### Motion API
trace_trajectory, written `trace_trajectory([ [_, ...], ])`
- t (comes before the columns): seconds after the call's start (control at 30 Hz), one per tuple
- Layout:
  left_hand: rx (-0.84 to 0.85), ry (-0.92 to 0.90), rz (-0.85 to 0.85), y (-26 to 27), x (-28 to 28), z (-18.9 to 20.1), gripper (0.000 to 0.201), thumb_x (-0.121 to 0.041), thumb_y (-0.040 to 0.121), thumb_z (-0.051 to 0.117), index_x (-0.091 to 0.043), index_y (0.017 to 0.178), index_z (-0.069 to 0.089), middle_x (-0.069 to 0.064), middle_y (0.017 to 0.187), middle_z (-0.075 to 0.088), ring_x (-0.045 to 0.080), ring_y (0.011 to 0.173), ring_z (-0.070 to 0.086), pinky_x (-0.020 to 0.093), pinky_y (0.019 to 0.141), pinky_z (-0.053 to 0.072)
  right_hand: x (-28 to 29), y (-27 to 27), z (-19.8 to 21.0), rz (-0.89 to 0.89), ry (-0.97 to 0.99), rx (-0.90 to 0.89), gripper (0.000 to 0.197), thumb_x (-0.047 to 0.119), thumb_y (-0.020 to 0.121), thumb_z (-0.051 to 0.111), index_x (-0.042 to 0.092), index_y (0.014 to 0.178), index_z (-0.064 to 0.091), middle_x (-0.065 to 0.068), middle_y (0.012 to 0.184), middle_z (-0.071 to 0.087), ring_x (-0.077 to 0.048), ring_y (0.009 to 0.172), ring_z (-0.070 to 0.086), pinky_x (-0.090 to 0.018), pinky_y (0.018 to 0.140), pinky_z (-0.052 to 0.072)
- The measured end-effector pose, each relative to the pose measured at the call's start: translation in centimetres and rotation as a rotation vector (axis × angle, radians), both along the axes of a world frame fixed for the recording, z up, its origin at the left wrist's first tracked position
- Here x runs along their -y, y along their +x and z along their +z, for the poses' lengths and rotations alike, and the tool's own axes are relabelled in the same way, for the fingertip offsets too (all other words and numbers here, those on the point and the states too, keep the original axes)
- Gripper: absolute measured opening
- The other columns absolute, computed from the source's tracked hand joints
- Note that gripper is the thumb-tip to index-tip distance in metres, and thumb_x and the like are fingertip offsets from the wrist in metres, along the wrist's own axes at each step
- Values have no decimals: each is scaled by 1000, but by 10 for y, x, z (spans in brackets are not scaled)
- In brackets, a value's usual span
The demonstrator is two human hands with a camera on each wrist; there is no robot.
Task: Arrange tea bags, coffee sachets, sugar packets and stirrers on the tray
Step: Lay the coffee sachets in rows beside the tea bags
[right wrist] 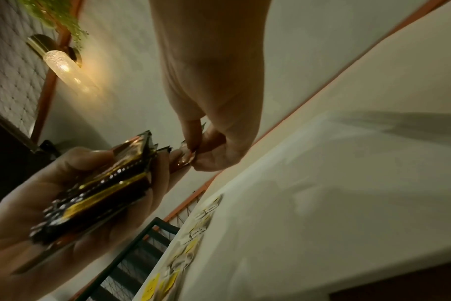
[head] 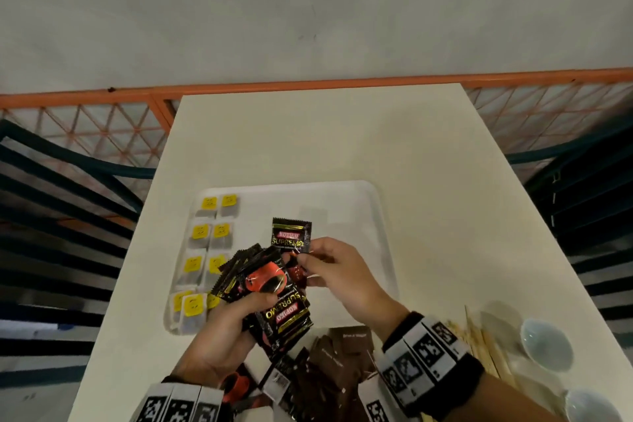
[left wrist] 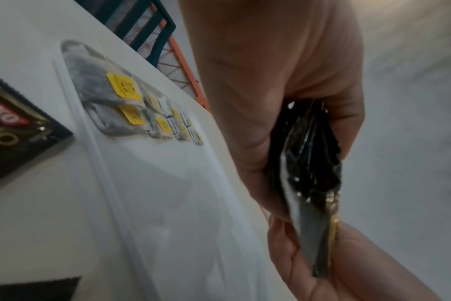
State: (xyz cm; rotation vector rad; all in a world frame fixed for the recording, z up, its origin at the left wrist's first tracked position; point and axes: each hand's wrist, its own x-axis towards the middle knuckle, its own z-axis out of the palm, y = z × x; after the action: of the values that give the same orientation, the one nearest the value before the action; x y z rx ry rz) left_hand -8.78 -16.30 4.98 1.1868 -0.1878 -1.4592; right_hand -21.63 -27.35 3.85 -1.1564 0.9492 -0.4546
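A white tray (head: 352, 202) lies on the white table (head: 308, 134). Tea bags (head: 209, 236) with yellow tags fill two columns along its left side, also visible in the left wrist view (left wrist: 124, 87). My left hand (head: 260, 300) grips a fanned stack of black coffee sachets (head: 270, 288) above the tray's near left part; the stack shows edge-on (left wrist: 312, 163) and in the right wrist view (right wrist: 103, 183). My right hand (head: 303, 262) pinches one coffee sachet (head: 291, 233) by its lower edge, right beside the stack, its printed face over the tray. The pinch (right wrist: 193, 150) is blurred.
Brown sugar packets (head: 339, 363) and more black sachets (head: 277, 380) lie on the table's near edge. Wooden stirrers (head: 483, 346) and two white bowls (head: 546, 343) sit at the near right. Dark slatted chairs (head: 58, 202) flank the table; an orange railing (head: 102, 96) runs behind.
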Motion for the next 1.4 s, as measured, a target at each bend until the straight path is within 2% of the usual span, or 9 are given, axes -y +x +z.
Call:
trace_trajectory([
  [0.17,-26,2,62,12,-14,-4,45,-2,54,72,-4,98,68,19,94,72,30,83,70,49,78,54,17,15,-10,-26,-7,-56,4,9,85,63,10,89,63,-1,79,65,-9,67,62,-14,59,51],
  [0.5,-138,-70,336,96,-53,-22,30,-7,62,60,-19,83,78,11,92,74,23,78,72,37,67,56,70,119,-42,-61,-46,-240,6,-1,81,66,4,84,63,-4,69,61,-11,56,57,-11,49,50],
  [0.6,-183,-124,332,102,-59,-24,71,-14,32,89,-19,101,73,13,103,72,27,88,71,44,69,58,89,125,-43,-105,-55,-273,19,-3,81,65,-7,99,61,-4,71,60,-9,52,58,-10,46,49],
  [0.7,-356,-260,296,114,-58,-31,73,-8,58,77,-15,126,54,18,117,65,32,104,64,51,81,53,99,140,-45,-136,-64,-291,16,-5,80,65,-1,94,59,-8,77,59,-10,53,58,-11,43,49],
  [0.83,-194,-125,347,113,-56,-24,84,-18,18,92,-19,100,74,14,101,72,29,85,71,45,70,57,105,151,-55,-147,-147,-373,30,-3,78,68,15,75,45,-4,71,56,-15,54,57,-31,61,58],
  [0.93,-198,-29,334,118,-36,-30,82,-17,34,83,-14,114,67,17,92,73,35,84,69,47,77,56,105,155,-61,-139,-209,-398,30,-2,77,69,11,82,44,-5,71,57,-18,58,58,-45,72,58],
  [1.03,-169,36,300,120,-34,-39,118,-24,8,91,-12,121,61,19,88,73,35,85,66,45,74,56,106,158,-65,-127,-247,-418,31,0,77,70,9,90,43,-14,80,61,-22,62,59,-44,71,58],
  [1.3,-217,-81,254,112,-36,-36,83,-19,20,92,-16,100,73,17,105,70,34,90,69,50,75,56,103,158,-65,-105,-350,-470,34,8,80,69,6,102,43,-10,77,62,-11,57,54,-16,52,45],
  [1.4,-185,-55,227,111,-26,-29,41,-17,53,79,-19,93,75,14,102,72,29,89,70,55,84,48,90,157,-50,-55,-431,-468,26,19,83,67,11,97,46,1,71,55,-9,62,52,-9,50,40],
])
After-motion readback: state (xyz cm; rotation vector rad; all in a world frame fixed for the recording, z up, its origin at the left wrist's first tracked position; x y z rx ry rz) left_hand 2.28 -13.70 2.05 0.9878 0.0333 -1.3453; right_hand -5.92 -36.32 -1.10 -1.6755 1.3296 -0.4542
